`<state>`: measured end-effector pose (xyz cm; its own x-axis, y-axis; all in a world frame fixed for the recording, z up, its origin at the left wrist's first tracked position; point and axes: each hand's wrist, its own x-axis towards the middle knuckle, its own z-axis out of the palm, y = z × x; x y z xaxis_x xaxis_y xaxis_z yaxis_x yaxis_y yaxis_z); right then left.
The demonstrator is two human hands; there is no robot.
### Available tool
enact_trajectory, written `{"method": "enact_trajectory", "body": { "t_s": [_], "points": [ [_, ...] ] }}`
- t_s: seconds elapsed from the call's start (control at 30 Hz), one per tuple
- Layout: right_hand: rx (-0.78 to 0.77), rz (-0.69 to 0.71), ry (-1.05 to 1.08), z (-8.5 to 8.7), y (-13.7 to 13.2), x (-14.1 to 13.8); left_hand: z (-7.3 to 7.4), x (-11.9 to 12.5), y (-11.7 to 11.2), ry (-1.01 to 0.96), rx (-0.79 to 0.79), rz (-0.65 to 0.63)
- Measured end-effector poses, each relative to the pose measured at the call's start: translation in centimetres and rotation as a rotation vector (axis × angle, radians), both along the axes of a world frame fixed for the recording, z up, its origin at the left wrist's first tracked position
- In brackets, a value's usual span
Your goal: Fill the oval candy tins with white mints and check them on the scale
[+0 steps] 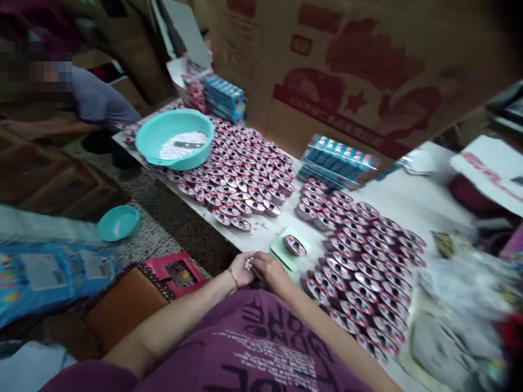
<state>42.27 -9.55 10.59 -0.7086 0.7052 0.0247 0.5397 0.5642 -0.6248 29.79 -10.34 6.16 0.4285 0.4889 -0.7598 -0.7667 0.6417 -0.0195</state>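
Observation:
Low in the middle, my left hand (242, 270) is cupped, palm up, around a few small white pieces (249, 264). My right hand (268, 268) meets it, fingers closed together at the edge of these pieces; whatever they pinch is hidden. Just beyond my right hand lies a pale green square plate (281, 255), like a small scale, bearing one oval container (295, 245) with a shiny pink-and-dark top. Similar oval containers (241, 195) stand in a dense group at the left, and another group (363, 261) fills the right side.
A turquoise basin (141, 142) with white pieces and a dark flat tool stands on the table's far left. Blue packs (339, 158) sit by a large cardboard box (302, 109). Plastic bags (461, 305) lie at right. Another person (98, 100) crouches at left, near brown boxes.

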Motion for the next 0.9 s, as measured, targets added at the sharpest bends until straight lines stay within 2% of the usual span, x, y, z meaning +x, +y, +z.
{"method": "enact_trajectory", "body": {
  "t_s": [0.1, 0.2, 0.33, 0.43, 0.53, 0.7, 0.8, 0.9],
  "points": [
    [-0.053, -0.366, 0.186, -0.5, 0.2, 3.9, 0.4, 0.3, 0.1, 0.047, -0.010, 0.018],
    [-0.025, -0.658, 0.175, -1.9, 1.1, 7.6, 1.2, -0.3, 0.5, 0.123, -0.034, 0.001],
    [-0.052, -0.792, 0.126, -3.9, 2.5, 9.8, 2.1, -1.3, 0.7, 0.178, -0.054, -0.010],
    [-0.062, -0.880, 0.175, -4.4, 2.6, 10.0, 2.4, -1.8, 0.7, 0.144, -0.044, -0.037],
    [-0.171, -0.973, 0.330, -4.2, 1.9, 10.5, 2.3, -2.4, 0.8, 0.104, -0.029, -0.085],
    [-0.401, -1.343, 0.767, -4.1, 0.1, 12.7, 1.8, -3.7, 0.7, 0.055, 0.022, -0.112],
    [-0.474, -1.417, 0.932, -4.2, -0.9, 13.3, 1.5, -4.2, 0.7, 0.034, 0.028, -0.122],
    [-0.525, -1.443, 0.969, -4.0, -1.6, 13.0, 1.4, -4.3, 0.7, 0.021, 0.042, -0.144]
  ]
}}
